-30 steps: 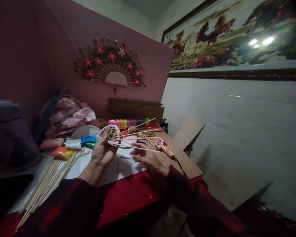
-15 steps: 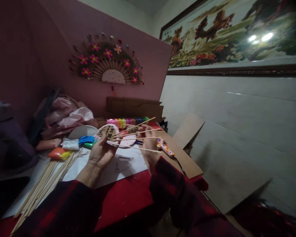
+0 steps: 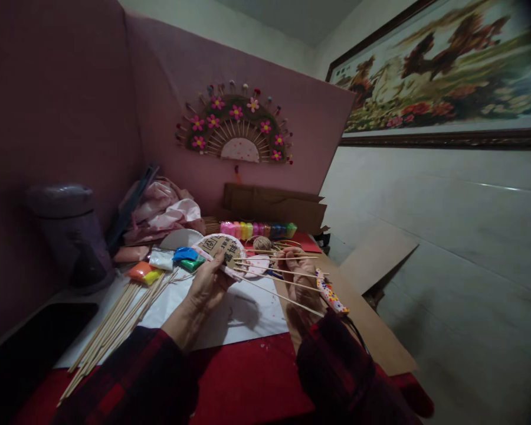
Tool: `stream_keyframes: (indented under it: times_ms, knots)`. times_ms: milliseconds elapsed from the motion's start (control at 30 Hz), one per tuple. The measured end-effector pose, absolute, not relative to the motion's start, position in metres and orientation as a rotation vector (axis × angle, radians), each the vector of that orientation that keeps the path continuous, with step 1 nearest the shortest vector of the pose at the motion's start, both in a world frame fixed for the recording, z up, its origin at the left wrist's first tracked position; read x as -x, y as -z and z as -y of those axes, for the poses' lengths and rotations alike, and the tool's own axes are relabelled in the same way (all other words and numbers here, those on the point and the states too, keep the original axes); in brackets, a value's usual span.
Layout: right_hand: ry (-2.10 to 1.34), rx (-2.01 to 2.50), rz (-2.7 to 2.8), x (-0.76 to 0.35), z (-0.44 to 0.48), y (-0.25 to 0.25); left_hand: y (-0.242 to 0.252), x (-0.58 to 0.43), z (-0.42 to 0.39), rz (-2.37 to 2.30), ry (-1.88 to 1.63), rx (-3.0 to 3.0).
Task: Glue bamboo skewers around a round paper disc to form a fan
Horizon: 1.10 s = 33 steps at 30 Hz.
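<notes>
My left hand (image 3: 209,286) is closed on the lower edge of a round cardboard piece (image 3: 223,249) with a white rim and printed characters. Several thin wooden sticks (image 3: 279,295) fan out from it to the right. Around the sticks, my right hand (image 3: 298,278) has its fingers bent in a pinch on one of the upper sticks near its outer part. A pale pink disc (image 3: 257,265) lies behind the sticks. To the right of that hand rests a flower-patterned glue gun (image 3: 331,295) with a black cord.
Loose wooden sticks (image 3: 104,330) lie at left on white paper (image 3: 252,327) over a red tablecloth (image 3: 248,378). Coloured clay packets (image 3: 186,255), a twine ball (image 3: 262,244) and a purple container (image 3: 73,236) stand behind. Brown cardboard (image 3: 371,324) lies right. A decorated fan (image 3: 236,127) hangs behind.
The view has swung left, so everything appears farther right. The cardboard disc has turned somewhat in my left hand, and my right hand's fingers have come down toward the upper sticks.
</notes>
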State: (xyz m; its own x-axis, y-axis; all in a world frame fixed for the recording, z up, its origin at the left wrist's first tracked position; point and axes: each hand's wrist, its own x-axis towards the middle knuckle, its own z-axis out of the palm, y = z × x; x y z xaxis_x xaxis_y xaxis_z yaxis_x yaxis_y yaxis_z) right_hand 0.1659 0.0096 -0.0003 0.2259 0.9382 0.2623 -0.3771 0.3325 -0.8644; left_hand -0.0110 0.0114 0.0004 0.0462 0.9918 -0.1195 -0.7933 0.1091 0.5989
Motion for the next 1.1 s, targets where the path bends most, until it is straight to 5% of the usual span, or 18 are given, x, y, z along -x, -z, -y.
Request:
stream_keyframes:
  times_ms: [1100]
  knots:
    - [-0.974, 0.654, 1.043, -0.163, -0.013, 0.015, 0.005, 0.009, -0.010, -0.566, -1.421, -0.491]
